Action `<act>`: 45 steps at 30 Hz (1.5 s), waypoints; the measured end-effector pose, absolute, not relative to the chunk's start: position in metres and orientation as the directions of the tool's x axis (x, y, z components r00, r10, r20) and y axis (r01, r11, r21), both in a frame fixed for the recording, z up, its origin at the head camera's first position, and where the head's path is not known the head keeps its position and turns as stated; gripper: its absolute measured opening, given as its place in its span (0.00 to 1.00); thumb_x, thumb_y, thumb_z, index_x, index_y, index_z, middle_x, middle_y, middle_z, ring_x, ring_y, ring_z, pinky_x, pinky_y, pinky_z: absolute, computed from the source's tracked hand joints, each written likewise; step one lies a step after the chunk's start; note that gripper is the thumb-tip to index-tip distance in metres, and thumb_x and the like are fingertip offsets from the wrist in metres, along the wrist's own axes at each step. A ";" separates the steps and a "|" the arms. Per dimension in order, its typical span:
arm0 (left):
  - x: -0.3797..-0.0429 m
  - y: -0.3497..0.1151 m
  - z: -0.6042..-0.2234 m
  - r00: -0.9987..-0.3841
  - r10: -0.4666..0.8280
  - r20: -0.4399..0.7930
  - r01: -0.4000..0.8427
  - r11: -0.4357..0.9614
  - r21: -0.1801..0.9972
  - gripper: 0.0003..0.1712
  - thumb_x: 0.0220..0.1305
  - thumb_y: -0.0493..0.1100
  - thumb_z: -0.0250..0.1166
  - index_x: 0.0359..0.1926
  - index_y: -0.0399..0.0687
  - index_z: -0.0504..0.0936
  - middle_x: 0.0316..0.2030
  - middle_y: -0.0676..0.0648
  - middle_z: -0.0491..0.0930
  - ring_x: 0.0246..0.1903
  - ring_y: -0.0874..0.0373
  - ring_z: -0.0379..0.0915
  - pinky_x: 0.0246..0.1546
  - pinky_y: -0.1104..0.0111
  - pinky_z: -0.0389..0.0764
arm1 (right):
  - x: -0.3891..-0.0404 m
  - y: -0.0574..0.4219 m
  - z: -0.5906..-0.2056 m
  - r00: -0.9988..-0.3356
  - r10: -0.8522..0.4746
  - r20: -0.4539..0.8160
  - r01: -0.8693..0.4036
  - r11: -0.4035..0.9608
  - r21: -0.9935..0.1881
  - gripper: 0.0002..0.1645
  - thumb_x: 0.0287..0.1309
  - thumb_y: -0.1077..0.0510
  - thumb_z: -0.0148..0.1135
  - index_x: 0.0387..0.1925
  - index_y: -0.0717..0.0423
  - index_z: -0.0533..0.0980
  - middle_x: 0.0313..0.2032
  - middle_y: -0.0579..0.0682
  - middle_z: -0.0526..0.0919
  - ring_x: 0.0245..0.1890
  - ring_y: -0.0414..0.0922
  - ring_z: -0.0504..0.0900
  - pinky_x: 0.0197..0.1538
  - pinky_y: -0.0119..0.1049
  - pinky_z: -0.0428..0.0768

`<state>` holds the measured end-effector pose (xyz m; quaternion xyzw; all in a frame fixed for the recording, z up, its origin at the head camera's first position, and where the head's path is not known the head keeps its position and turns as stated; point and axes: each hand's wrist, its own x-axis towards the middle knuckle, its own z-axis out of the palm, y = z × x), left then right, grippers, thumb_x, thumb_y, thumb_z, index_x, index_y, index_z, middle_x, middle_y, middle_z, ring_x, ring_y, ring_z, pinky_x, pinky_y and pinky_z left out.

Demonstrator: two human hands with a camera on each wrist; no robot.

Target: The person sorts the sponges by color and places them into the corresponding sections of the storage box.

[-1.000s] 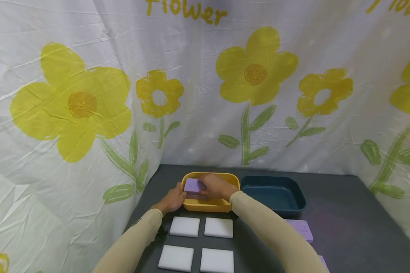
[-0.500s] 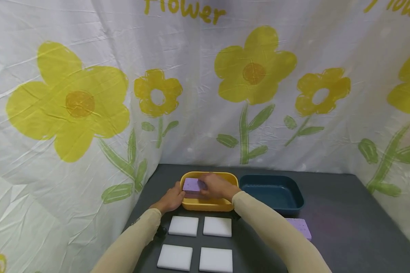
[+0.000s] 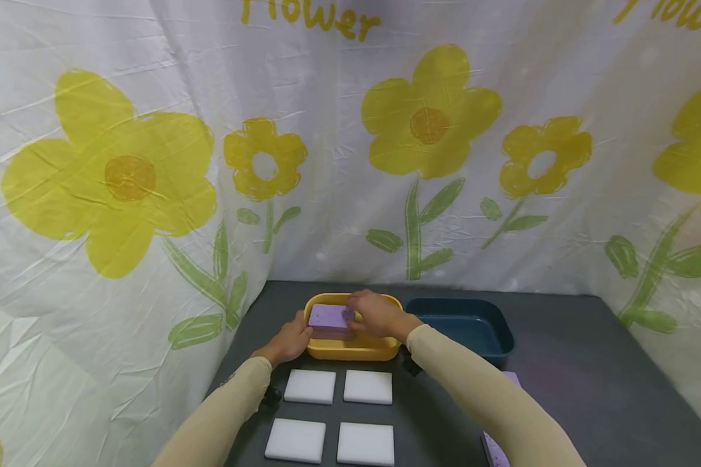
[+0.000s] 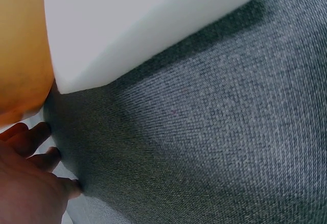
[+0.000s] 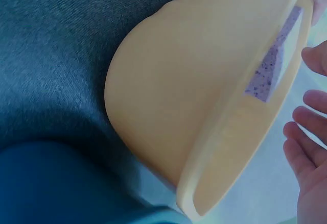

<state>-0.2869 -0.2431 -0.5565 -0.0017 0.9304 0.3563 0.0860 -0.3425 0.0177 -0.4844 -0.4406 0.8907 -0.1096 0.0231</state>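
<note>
In the head view, a speckled lavender sponge block (image 3: 329,314) lies at the left inside the yellow basin (image 3: 353,355). I cannot tell whether one block or a stack lies there. My right hand (image 3: 380,316) is over the basin by the block's right end. The right wrist view shows that hand's loosely spread fingers apart from the sponge (image 5: 265,73). My left hand (image 3: 289,340) rests against the basin's left side. Its fingers are spread outside the wall in the left wrist view, where the hand (image 4: 30,178) is partly cut off.
Several white sponge pads (image 3: 309,386) lie in rows before the yellow basin. A dark blue basin (image 3: 473,324) stands to its right. More lavender blocks (image 3: 495,451) lie at the right, partly behind my right sleeve. A flower-printed curtain (image 3: 327,227) hangs behind the table.
My right fingers have loosened from the lavender sponge and moved slightly to its right, baring its right end. The left hand stays at the basin's side. The head view has shifted slightly.
</note>
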 end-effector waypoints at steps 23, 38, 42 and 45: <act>-0.285 -0.241 -0.552 -0.986 0.063 -0.152 -0.052 0.755 0.653 0.28 0.84 0.45 0.48 0.74 0.33 0.61 0.61 0.35 0.79 0.53 0.46 0.76 0.61 0.45 0.76 | -0.313 0.058 -0.452 -0.563 -0.826 0.035 -0.823 0.556 -0.113 0.31 0.75 0.50 0.70 0.72 0.60 0.78 0.73 0.60 0.79 0.73 0.57 0.78 0.74 0.53 0.77; -0.283 -0.240 -0.554 -0.984 0.078 -0.158 -0.048 0.743 0.667 0.25 0.85 0.45 0.47 0.72 0.34 0.62 0.54 0.38 0.80 0.47 0.49 0.75 0.54 0.50 0.77 | -0.289 0.094 -0.429 -0.545 -0.837 0.049 -0.837 0.539 -0.095 0.30 0.74 0.49 0.71 0.69 0.60 0.80 0.70 0.58 0.82 0.69 0.56 0.81 0.71 0.52 0.80; -0.282 -0.240 -0.552 -0.985 0.077 -0.157 -0.048 0.743 0.667 0.25 0.84 0.45 0.47 0.71 0.33 0.62 0.54 0.38 0.80 0.48 0.49 0.75 0.54 0.49 0.77 | -0.286 0.104 -0.427 -0.535 -0.842 0.062 -0.845 0.532 -0.060 0.30 0.73 0.49 0.72 0.69 0.60 0.80 0.69 0.58 0.83 0.68 0.55 0.82 0.70 0.51 0.80; -0.282 -0.240 -0.552 -0.985 0.075 -0.156 -0.050 0.744 0.667 0.25 0.84 0.45 0.47 0.72 0.34 0.62 0.57 0.37 0.80 0.50 0.48 0.75 0.57 0.48 0.77 | -0.283 0.111 -0.424 -0.534 -0.843 0.070 -0.846 0.532 -0.046 0.30 0.73 0.49 0.73 0.69 0.60 0.80 0.69 0.58 0.83 0.68 0.55 0.82 0.69 0.50 0.81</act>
